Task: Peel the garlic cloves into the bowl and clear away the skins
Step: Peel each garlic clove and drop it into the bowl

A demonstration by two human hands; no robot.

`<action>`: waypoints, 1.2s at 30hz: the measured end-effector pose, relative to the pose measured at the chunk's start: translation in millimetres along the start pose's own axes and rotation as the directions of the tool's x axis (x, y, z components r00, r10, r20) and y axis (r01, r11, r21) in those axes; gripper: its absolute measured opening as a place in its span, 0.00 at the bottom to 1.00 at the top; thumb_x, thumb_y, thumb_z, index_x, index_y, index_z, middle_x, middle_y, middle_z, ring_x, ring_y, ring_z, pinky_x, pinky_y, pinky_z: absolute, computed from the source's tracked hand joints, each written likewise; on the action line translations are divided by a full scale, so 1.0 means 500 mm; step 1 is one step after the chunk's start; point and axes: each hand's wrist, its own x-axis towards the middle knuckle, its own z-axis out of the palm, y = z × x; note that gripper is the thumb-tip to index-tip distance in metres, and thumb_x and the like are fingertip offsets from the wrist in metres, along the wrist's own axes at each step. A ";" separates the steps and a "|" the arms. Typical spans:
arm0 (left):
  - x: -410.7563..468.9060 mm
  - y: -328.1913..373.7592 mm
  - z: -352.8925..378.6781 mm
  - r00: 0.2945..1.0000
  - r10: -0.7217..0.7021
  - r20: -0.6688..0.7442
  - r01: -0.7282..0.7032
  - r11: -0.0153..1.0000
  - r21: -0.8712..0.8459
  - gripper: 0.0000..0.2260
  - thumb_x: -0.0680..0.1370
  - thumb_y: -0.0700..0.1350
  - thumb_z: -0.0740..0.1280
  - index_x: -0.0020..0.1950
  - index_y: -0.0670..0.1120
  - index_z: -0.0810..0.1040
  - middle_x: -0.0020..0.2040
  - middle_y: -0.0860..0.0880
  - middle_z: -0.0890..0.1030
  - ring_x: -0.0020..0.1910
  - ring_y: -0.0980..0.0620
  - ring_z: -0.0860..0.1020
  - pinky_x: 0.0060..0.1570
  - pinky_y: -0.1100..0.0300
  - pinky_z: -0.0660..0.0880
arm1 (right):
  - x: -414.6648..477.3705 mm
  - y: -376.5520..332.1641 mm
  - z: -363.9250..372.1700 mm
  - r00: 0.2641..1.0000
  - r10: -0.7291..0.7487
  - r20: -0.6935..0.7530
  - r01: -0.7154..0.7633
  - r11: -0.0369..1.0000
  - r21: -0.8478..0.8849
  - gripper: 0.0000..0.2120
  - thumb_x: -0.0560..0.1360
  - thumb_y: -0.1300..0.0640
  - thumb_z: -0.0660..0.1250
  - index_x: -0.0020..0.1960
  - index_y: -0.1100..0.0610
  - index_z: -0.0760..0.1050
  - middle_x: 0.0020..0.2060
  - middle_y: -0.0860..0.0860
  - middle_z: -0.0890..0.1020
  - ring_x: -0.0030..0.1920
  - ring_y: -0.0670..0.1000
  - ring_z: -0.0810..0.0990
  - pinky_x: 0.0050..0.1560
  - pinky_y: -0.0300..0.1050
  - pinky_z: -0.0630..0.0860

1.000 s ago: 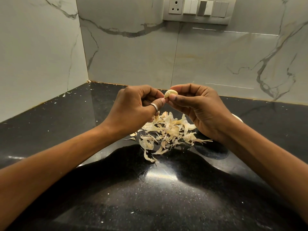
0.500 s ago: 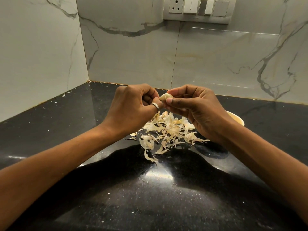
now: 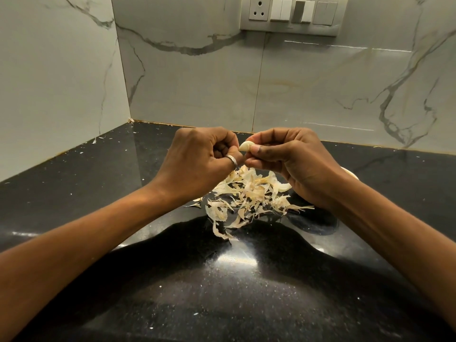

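A pale garlic clove (image 3: 246, 146) is pinched between the thumb and fingertips of my right hand (image 3: 291, 164), raised above the black counter (image 3: 222, 280). My left hand (image 3: 197, 161), a ring on its thumb, is curled with the thumb tip against the clove's left end. Directly below both hands lies a loose pile of dry garlic skins (image 3: 249, 196). The bowl (image 3: 351, 173) shows only as a thin pale rim behind my right wrist; its contents are hidden.
Marble-look walls meet in a corner at the back left. A switch and socket panel (image 3: 291, 14) sits high on the back wall. Small skin flecks dot the counter near the left wall.
Both hands have kept working the clove in place and have shifted slightly; the bowl's rim showed more half a second ago and is now mostly hidden behind my right wrist.
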 end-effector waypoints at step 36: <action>0.006 -0.018 -0.003 0.985 -0.168 0.032 0.170 0.934 -0.314 0.11 0.71 0.44 0.78 0.51 0.45 0.84 0.45 0.51 0.86 0.40 0.55 0.86 0.32 0.58 0.83 | 0.010 0.008 -0.003 1.000 0.006 0.027 -0.010 0.989 0.151 0.12 0.74 0.71 0.68 0.56 0.65 0.81 0.48 0.59 0.87 0.48 0.52 0.87 0.49 0.40 0.83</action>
